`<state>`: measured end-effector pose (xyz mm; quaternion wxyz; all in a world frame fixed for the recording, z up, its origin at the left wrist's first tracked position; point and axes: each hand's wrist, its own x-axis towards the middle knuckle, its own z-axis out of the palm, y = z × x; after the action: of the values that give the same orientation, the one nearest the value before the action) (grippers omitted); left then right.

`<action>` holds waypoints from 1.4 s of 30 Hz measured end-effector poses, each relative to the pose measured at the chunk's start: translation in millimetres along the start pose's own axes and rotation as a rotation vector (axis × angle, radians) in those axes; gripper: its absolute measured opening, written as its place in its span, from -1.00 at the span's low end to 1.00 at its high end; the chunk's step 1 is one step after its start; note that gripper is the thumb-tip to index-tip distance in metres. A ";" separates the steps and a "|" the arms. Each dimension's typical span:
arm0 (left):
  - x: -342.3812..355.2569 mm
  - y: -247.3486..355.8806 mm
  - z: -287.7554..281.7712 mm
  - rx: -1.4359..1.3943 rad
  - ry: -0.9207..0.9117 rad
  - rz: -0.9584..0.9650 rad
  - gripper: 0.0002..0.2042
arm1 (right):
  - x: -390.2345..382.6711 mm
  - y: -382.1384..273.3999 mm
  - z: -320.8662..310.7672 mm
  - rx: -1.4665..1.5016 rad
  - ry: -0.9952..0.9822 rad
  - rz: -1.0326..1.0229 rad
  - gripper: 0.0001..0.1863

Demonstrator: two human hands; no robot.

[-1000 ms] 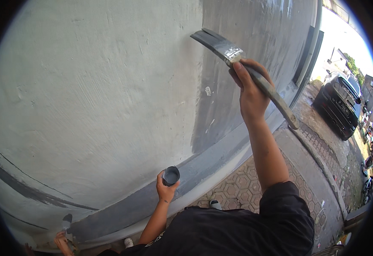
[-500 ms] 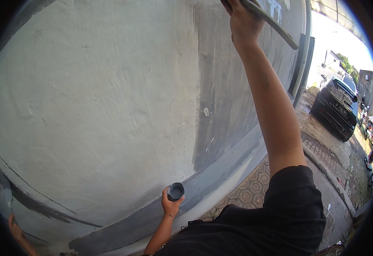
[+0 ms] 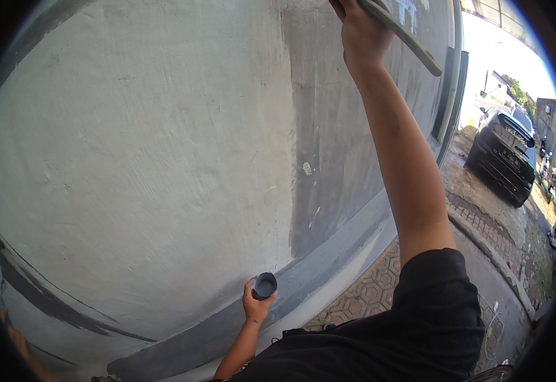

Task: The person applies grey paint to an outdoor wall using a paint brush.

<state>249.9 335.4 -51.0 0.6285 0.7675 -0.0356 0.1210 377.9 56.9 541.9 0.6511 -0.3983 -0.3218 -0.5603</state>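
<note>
Near the bottom middle, my left hand (image 3: 257, 307) is wrapped round a small dark cup (image 3: 265, 286) with grey paint inside, its mouth facing up, close to the wall's foot. My right hand (image 3: 365, 35), on an outstretched arm, reaches up to the top edge of the view. It grips what looks like a paintbrush by its long, flat, grey-brown handle (image 3: 411, 48), which slants down to the right. The bristle end is out of view. Behind both hands stands the wall (image 3: 163, 140), pale grey on the left, with a darker, streaky grey band (image 3: 329, 153) on the right.
Another person's hand and forearm (image 3: 22, 350) show at the lower left, by dark strokes on the wall. A grey ledge (image 3: 316, 280) runs along the wall's foot above patterned paving (image 3: 367, 283). A pipe (image 3: 454, 76) edges the wall; a black car (image 3: 504, 153) is parked beyond.
Both my hands keep their grips and have barely moved. The other person's hand at the lower left has shifted toward the edge of the view. My view has shifted slightly.
</note>
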 end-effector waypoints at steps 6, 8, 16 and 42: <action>-4.5 -15.4 -6.3 0.000 -0.007 0.001 -0.21 | -37.8 6.5 -15.0 -0.109 -0.049 -0.076 -0.77; -6.1 -23.1 -8.5 0.006 0.003 0.020 -0.21 | -46.6 0.8 -17.3 -0.083 0.025 -0.044 -0.77; -15.1 -8.2 -4.4 0.022 -0.013 -0.045 -0.20 | -7.6 6.8 19.4 0.115 -0.040 0.039 -0.76; -34.0 1.4 -2.1 -0.041 -0.063 -0.112 -0.21 | -556.4 -31.2 -249.6 -0.845 -0.104 1.011 -0.82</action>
<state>216.4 333.9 -57.1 0.6484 0.7587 -0.0146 0.0607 248.5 99.1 -53.3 0.6053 -0.7480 0.1212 -0.2437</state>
